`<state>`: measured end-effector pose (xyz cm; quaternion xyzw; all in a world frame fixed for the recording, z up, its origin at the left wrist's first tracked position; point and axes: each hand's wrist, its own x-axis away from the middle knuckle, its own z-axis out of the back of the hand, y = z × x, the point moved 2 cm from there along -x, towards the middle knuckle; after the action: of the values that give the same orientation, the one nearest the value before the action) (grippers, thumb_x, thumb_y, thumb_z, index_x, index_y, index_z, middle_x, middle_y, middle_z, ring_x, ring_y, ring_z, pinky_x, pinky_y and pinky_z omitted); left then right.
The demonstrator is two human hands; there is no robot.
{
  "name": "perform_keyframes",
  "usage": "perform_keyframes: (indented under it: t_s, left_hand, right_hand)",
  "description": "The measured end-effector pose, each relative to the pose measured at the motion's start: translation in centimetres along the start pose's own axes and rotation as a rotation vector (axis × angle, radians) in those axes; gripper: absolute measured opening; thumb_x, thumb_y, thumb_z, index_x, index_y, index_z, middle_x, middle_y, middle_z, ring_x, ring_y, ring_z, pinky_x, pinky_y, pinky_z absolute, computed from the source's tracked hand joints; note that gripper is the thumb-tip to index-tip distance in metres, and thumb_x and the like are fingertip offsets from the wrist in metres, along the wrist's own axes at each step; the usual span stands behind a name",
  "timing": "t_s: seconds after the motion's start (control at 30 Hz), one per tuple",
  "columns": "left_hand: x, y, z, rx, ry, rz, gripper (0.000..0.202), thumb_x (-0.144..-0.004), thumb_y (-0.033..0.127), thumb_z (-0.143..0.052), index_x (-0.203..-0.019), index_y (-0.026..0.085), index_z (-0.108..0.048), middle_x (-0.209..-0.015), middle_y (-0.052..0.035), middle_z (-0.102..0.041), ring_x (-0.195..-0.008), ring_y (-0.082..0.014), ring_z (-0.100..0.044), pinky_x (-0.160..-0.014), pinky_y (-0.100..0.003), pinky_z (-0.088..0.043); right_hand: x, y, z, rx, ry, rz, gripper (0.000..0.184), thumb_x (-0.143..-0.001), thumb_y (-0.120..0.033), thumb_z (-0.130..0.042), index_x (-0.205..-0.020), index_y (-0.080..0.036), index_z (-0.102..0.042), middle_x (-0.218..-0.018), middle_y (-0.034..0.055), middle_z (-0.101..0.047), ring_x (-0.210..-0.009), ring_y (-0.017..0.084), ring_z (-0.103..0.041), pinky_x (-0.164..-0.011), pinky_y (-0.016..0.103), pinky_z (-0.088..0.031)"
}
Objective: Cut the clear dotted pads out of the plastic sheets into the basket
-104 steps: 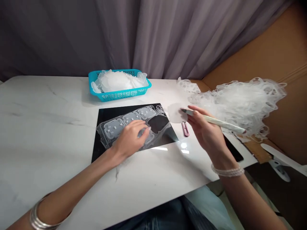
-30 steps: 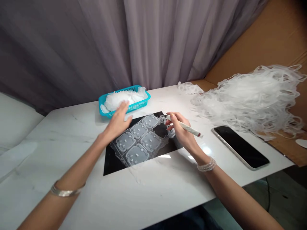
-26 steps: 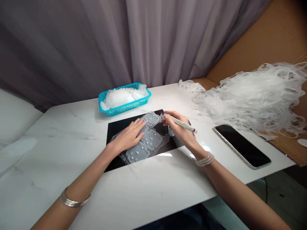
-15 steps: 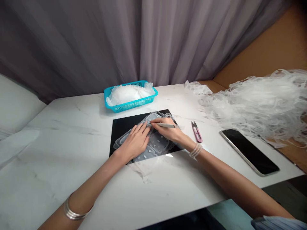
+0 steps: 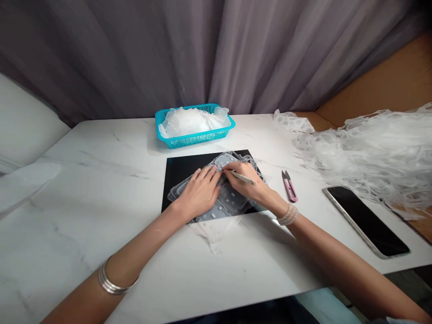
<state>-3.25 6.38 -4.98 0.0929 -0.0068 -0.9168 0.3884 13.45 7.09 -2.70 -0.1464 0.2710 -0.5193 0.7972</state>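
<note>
Part of the translucent sheet is trailing past the near side of the black mat onto the table; the rest is lying on the mat. A phone is lying to the right. The left hand is resting flat on the sheet, fingers slightly spread; the right hand is pinching a pen-like tool beside it. Beyond, pink snips are lying, white scraps are sprawling, and a blue basket is holding white pieces.
</note>
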Motion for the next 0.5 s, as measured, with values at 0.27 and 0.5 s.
perform_keyframes:
  t_s: [0.27, 0.5]
  left_hand:
    - [0.1, -0.1, -0.1, -0.003, -0.026, -0.005, 0.052, -0.101, 0.026, -0.033, -0.148, 0.004, -0.041, -0.156, -0.0173, -0.040, -0.146, -0.0310, -0.034, -0.119, -0.052, -0.028]
    - [0.2, -0.2, -0.2, -0.018, -0.026, -0.020, 0.052, -0.102, 0.028, -0.032, -0.150, 0.008, -0.040, -0.157, -0.0163, -0.039, -0.146, -0.0309, -0.034, -0.119, -0.052, -0.028]
  right_hand:
    - [0.7, 0.8, -0.7, 0.157, 0.029, 0.245, 0.029, -0.102, -0.019, -0.038, -0.098, -0.015, -0.067, -0.095, 0.0135, -0.068, -0.091, 0.025, -0.063, -0.084, 0.038, -0.052]
    - [0.9, 1.4, 0.0, 0.067, 0.061, 0.182, 0.023, -0.100, -0.023, -0.048, -0.110, -0.015, -0.067, -0.105, 0.0133, -0.071, -0.096, 0.025, -0.067, -0.087, 0.040, -0.055]
